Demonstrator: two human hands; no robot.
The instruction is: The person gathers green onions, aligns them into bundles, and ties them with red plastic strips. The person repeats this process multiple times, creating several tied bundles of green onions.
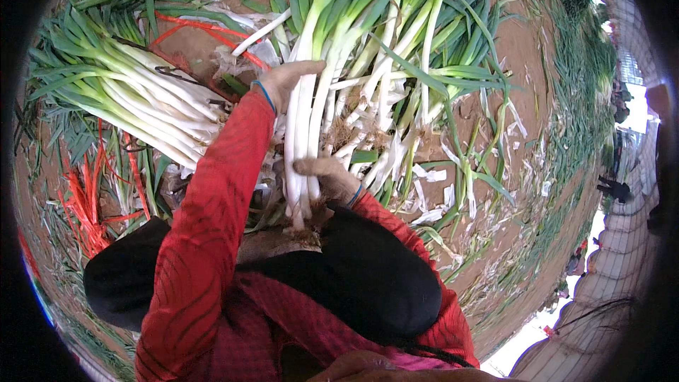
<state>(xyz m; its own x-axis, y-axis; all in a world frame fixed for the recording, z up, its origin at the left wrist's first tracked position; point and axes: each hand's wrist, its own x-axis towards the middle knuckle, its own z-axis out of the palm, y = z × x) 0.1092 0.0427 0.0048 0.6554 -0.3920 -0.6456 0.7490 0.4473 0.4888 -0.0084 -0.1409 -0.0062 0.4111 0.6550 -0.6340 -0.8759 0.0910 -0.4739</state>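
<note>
A bunch of large green onions (pixel 303 116) with white stalks stands in front of me, roots toward my lap and green leaves pointing away. My left hand (pixel 289 79) is closed round the upper white part of the bunch. Lower down, my right hand (pixel 331 176) holds the stalks close above the roots, its thumb across them. To the right of the bunch, more green onions (pixel 390 74) lie loosely piled with rooty ends showing. A neat bundle of peeled green onions (pixel 154 90) lies at the left, with dark ties near it.
Red plastic straps (pixel 91 217) lie at the lower left, and another red strap (pixel 212 32) runs behind the bundle. Peeled skins (pixel 429 175) and leaf scraps litter the soil floor. A long heap of green leaves (pixel 575 90) extends along the right. Distant people (pixel 619 103) appear at the far right.
</note>
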